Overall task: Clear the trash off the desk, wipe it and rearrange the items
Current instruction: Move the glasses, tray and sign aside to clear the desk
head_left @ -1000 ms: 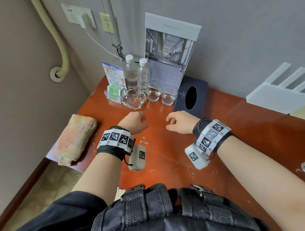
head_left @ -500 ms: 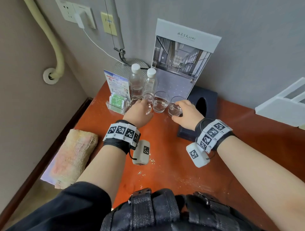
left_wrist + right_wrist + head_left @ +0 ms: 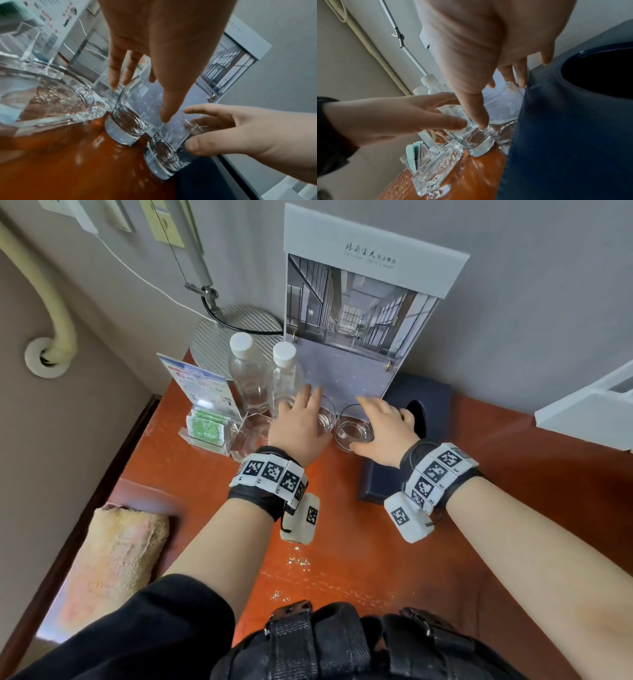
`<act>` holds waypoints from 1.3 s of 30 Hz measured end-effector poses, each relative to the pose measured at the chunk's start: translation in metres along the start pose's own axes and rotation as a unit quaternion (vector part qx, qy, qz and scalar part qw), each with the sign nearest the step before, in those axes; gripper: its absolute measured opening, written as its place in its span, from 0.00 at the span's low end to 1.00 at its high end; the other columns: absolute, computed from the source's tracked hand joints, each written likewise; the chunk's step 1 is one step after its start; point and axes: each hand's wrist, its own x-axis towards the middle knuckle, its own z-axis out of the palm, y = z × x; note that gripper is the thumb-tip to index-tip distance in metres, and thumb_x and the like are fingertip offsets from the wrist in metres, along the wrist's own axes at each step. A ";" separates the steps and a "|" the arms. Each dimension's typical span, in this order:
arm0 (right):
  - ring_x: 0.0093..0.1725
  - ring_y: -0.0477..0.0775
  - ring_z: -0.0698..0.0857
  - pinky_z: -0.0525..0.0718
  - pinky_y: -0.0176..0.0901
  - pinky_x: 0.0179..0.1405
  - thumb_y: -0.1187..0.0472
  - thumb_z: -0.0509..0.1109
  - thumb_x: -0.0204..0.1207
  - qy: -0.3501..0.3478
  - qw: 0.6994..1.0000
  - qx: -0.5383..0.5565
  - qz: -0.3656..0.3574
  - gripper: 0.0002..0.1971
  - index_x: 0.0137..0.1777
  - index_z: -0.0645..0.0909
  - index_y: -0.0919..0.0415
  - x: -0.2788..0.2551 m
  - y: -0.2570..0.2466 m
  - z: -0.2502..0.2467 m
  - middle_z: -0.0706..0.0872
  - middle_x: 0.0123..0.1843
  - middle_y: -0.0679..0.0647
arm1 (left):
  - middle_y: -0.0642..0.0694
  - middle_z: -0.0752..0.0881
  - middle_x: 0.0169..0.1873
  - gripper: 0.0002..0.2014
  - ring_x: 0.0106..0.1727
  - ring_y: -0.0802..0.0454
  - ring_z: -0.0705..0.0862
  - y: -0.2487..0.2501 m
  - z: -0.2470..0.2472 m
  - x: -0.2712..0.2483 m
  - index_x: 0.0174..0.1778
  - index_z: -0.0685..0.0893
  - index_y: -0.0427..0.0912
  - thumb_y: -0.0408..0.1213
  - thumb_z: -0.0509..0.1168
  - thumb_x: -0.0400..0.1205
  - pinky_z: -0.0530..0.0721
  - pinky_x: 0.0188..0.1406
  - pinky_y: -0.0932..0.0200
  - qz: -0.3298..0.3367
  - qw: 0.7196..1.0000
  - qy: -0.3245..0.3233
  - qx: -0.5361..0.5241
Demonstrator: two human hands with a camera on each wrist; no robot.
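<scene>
Two empty clear glasses stand side by side at the back of the red-brown desk (image 3: pixel 376 577). My left hand (image 3: pixel 301 412) hovers over the left glass (image 3: pixel 327 417) with straight fingers, its thumb pointing down between the two glasses. My right hand (image 3: pixel 370 422) spans the right glass (image 3: pixel 352 431) with spread, relaxed fingers, and its thumb lies against the near side of that glass (image 3: pixel 168 152). Neither glass is lifted. Small pale crumbs (image 3: pixel 298 561) lie on the desk behind my wrists.
A glass ashtray (image 3: pixel 253 433) and an acrylic holder (image 3: pixel 205 426) with green packets sit left of the glasses. Two water bottles (image 3: pixel 248 374) and a standing calendar (image 3: pixel 356 320) are behind them. A dark blue tissue box (image 3: pixel 435 395) lies right. A folded towel (image 3: pixel 113 559) lies far left.
Both hands went from loose fists on the desk forward to the two glasses. Their fingers, curled at the glasses half a second ago, are now spread straight.
</scene>
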 end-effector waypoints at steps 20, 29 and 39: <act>0.73 0.58 0.71 0.41 0.55 0.80 0.48 0.74 0.67 0.087 0.996 0.031 -0.011 0.39 0.78 0.63 0.50 0.003 -0.010 0.019 0.73 0.71 0.56 | 0.43 0.69 0.66 0.32 0.62 0.32 0.75 -0.005 0.013 0.003 0.72 0.65 0.46 0.34 0.70 0.73 0.80 0.52 0.43 -0.001 0.999 -0.020 -0.042; 0.74 0.58 0.68 0.70 0.46 0.73 0.58 0.77 0.67 0.124 0.969 0.215 -0.019 0.39 0.78 0.65 0.53 -0.025 -0.015 0.005 0.67 0.74 0.56 | 0.44 0.70 0.67 0.33 0.57 0.37 0.81 0.004 -0.006 -0.028 0.72 0.66 0.46 0.38 0.71 0.72 0.82 0.53 0.41 0.016 0.995 0.005 -0.093; 0.70 0.57 0.71 0.73 0.45 0.69 0.58 0.79 0.64 0.139 0.966 0.216 -0.030 0.40 0.77 0.67 0.52 -0.079 -0.011 -0.005 0.69 0.71 0.55 | 0.45 0.73 0.65 0.35 0.58 0.43 0.80 0.024 -0.022 -0.075 0.70 0.68 0.46 0.39 0.75 0.68 0.77 0.48 0.53 0.039 0.996 0.029 -0.081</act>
